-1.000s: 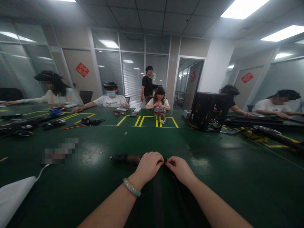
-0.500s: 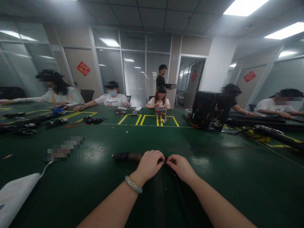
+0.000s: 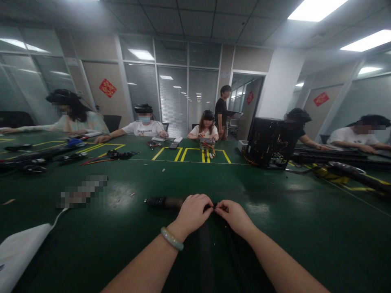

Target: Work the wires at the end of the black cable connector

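My left hand (image 3: 195, 212) and my right hand (image 3: 232, 215) meet near the middle of the green table (image 3: 128, 244), fingertips pinched close together. Between them is something small and dark, too small to make out. A dark, cylindrical tool like an electric screwdriver (image 3: 163, 202) lies just beyond my left hand, its tip pointing left; my hand hides its other end. Below my right hand a black strap-like or cable-like strip (image 3: 232, 248) runs toward me along the table. A pale bangle (image 3: 172, 239) circles my left wrist.
A white bag or sheet (image 3: 26, 252) with a cord lies at the front left. Black cables (image 3: 33, 156) spread at the far left. A black computer case (image 3: 264, 142) stands at the back right, near more dark parts (image 3: 332, 156). Several people sit around the table.
My hands stay pinched together, with the fingertips shifted very slightly right. In the background, the standing person carrying a laptop-like object has moved right, toward the doorway.
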